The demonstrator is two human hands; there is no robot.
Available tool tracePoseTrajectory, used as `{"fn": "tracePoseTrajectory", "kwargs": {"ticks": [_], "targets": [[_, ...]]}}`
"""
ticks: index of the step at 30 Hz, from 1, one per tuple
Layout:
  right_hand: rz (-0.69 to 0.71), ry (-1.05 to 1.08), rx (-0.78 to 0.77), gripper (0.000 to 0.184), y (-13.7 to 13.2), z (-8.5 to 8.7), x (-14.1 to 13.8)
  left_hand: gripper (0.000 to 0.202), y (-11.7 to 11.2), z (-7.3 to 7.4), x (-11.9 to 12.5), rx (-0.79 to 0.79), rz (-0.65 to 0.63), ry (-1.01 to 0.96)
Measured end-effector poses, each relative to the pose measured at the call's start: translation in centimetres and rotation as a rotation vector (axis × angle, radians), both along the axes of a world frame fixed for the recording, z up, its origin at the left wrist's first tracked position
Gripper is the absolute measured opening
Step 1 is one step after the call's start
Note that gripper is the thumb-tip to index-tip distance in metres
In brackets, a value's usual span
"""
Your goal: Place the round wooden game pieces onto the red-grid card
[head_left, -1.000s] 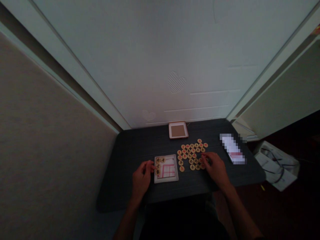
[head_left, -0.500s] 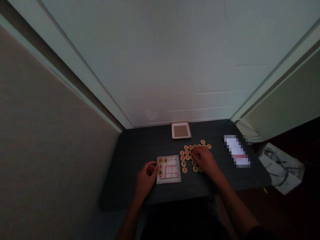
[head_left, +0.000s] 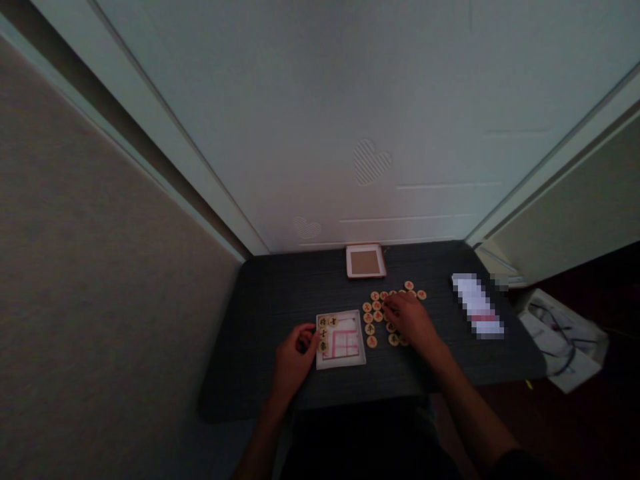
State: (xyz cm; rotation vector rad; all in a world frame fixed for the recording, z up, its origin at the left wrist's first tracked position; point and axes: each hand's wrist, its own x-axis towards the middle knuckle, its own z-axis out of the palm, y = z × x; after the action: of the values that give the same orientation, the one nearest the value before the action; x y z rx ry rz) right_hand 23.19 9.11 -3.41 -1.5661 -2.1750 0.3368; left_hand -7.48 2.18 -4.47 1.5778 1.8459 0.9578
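My left hand has its fingers curled in at the left wall of a shallow white box, thumb and fingertips against its rim. Several round Chinese chess pieces with black characters lie along the box's left side and top left corner, on a sheet printed with red lines. To the right of the box, my right hand reaches in among loose Chinese chess pieces with red or black characters. Its fingers and thumb are pinched together over the pieces. What is between the fingertips is hidden, and the hand covers part of the group.
Against the white wall at the back of the dark table stands a box lid with a brown inside. A blurred-out white and red item lies on the right. Beyond the table's right edge is a white container with cables.
The whole view has shifted slightly, so the table's things appear a little further right. Both hands keep nearly the same pose. The pieces in the box look the same.
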Motion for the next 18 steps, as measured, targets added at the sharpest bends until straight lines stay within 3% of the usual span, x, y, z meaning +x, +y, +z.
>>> {"fn": "tracePoseTrajectory", "kwargs": {"ticks": [18], "targets": [[-0.049,-0.068,-0.021,0.006,0.23,0.01,-0.36,0.032,0.13,-0.15,0.07,0.003,0.001,-0.016]]}}
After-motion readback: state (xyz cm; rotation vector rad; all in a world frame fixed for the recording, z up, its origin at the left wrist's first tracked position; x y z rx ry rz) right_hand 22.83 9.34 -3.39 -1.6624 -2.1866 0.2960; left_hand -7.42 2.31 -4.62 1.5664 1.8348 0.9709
